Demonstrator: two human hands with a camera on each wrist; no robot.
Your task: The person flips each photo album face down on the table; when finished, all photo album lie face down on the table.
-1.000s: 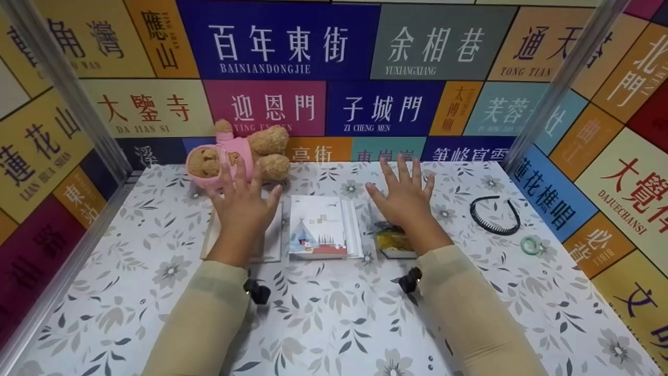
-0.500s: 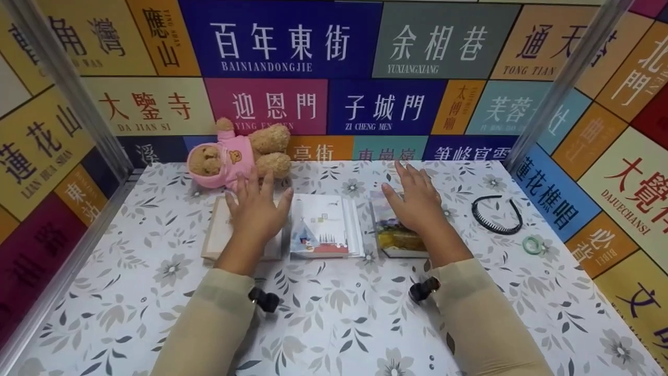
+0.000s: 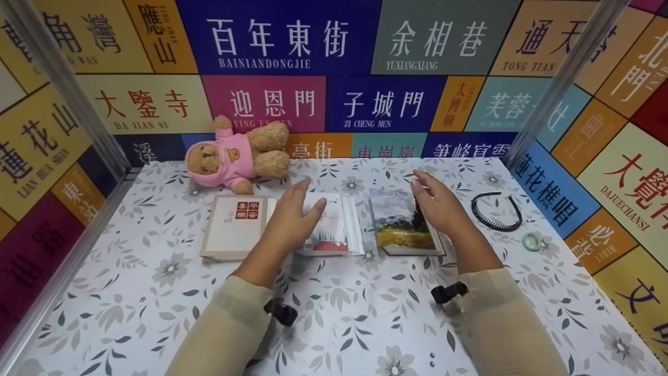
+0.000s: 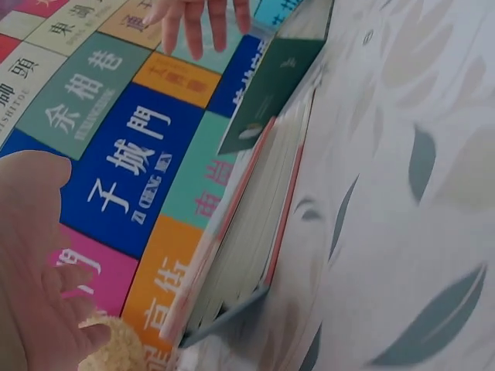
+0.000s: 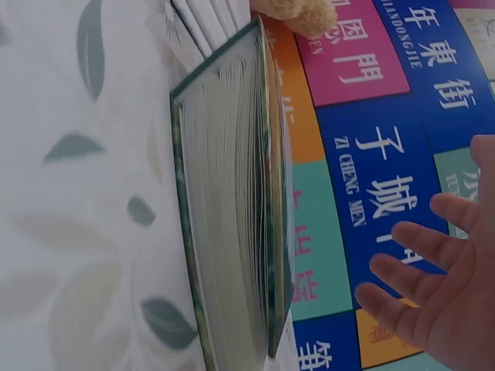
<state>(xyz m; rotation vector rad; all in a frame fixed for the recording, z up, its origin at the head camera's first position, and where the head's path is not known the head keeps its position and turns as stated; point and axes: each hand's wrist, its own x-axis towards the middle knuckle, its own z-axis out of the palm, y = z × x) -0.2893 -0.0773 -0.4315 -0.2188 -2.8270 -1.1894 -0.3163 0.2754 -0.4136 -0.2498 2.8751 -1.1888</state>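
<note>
My left hand (image 3: 290,219) hovers over the middle book (image 3: 329,237), its fingers extended and holding nothing. That book has a white cover with a tent drawing, partly hidden by the hand. A cream book (image 3: 232,230) with a red four-square stamp lies to its left. My right hand (image 3: 441,203) is by the right edge of a book with a landscape painting on its cover (image 3: 399,224), fingers loosely extended. In the right wrist view the page edges of the painted book (image 5: 224,170) face the camera, apart from the hand (image 5: 441,278).
A teddy bear (image 3: 235,159) in a pink hoodie lies at the back left against the wall. On the right are a black headband (image 3: 496,211) and a pale green ring (image 3: 531,242). Walls (image 3: 282,36) with printed Chinese signs enclose the table (image 3: 334,313) at the back and sides.
My left hand has moved right, off the cream book and over the middle one. The right hand has shifted right and turned sideways, uncovering more of the painted book. The books stay put.
</note>
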